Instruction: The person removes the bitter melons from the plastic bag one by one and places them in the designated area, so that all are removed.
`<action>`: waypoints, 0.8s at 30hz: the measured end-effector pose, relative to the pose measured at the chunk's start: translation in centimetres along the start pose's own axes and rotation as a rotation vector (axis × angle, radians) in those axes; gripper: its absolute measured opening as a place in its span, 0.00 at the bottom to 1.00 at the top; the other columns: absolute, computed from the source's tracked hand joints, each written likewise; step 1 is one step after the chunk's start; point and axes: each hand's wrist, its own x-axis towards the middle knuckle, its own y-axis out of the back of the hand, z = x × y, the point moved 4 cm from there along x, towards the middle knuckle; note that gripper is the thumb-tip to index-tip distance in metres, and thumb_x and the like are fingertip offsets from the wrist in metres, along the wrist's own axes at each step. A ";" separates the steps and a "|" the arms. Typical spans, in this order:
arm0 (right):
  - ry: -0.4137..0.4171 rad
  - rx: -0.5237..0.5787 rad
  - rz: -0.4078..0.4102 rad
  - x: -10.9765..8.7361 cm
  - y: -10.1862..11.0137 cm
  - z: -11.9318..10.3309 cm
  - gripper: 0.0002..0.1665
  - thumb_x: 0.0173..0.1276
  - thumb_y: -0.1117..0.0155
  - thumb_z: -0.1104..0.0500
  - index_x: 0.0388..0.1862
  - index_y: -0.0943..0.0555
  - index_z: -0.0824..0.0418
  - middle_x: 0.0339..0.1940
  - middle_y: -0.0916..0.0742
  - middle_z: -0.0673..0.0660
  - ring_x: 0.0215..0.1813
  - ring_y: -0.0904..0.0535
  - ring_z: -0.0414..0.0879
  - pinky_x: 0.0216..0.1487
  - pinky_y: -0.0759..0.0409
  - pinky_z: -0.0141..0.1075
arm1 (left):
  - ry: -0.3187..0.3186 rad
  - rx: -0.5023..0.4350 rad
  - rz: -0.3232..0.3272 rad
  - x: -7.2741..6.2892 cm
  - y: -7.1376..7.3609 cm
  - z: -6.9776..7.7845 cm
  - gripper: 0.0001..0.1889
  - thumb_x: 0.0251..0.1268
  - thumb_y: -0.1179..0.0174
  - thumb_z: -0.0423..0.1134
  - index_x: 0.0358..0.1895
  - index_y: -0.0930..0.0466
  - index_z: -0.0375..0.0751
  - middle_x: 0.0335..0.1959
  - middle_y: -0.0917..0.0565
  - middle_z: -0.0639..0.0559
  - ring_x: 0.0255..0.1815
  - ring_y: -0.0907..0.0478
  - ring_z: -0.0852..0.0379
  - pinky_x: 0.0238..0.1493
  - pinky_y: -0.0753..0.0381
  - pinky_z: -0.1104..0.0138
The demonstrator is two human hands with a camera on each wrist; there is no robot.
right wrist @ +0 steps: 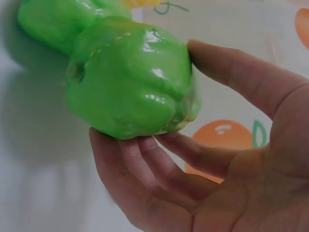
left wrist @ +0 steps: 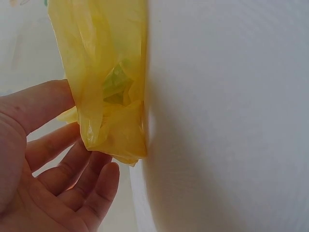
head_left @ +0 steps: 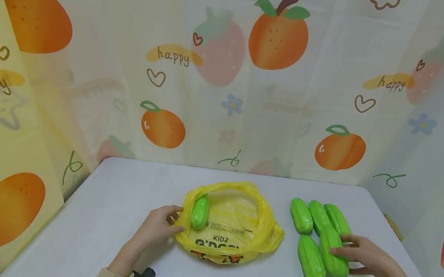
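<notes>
A yellow plastic bag [head_left: 265, 233] lies with its mouth open on the white table. Its left edge is pinched between the thumb and fingers of my left hand [head_left: 158, 224]; the left wrist view shows the thin film of the bag [left wrist: 111, 130] there. Inside, at the left, lies one bright green cucumber [head_left: 200, 213]. Over on the right, my right hand [head_left: 368, 257] holds another glossy green cucumber [head_left: 334, 253] by its sides, thumb on one side and fingers on the other. In the right wrist view, the end of this held cucumber [right wrist: 130, 82] faces the camera.
Around the held one lie several more green cucumbers, including a front one [head_left: 311, 261] and a back-left one [head_left: 302, 216]. The white table [head_left: 119, 190] ends at a fruit-printed curtain [head_left: 207, 122] at the back and sides.
</notes>
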 end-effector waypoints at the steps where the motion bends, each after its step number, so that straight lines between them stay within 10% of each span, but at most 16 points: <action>1: -0.007 0.003 -0.003 0.0 0.0 0.1 0.51 0.66 0.40 0.46 0.67 0.51 0.82 0.64 0.40 0.84 0.58 0.30 0.69 0.46 0.19 0.51 | 0.001 0.001 0.000 0.0 0.0 0.0 0.27 0.50 0.29 0.41 0.57 0.23 0.42 0.38 0.19 0.53 0.38 0.25 0.56 0.38 0.25 0.65; 24: -0.065 0.011 -0.027 0.8 -1.0 2.6 0.47 0.65 0.37 0.50 0.66 0.46 0.81 0.60 0.32 0.82 0.56 0.28 0.70 0.45 0.19 0.51 | -0.037 0.000 0.010 0.0 0.0 0.0 0.27 0.49 0.28 0.41 0.56 0.22 0.41 0.37 0.19 0.53 0.37 0.24 0.56 0.38 0.25 0.64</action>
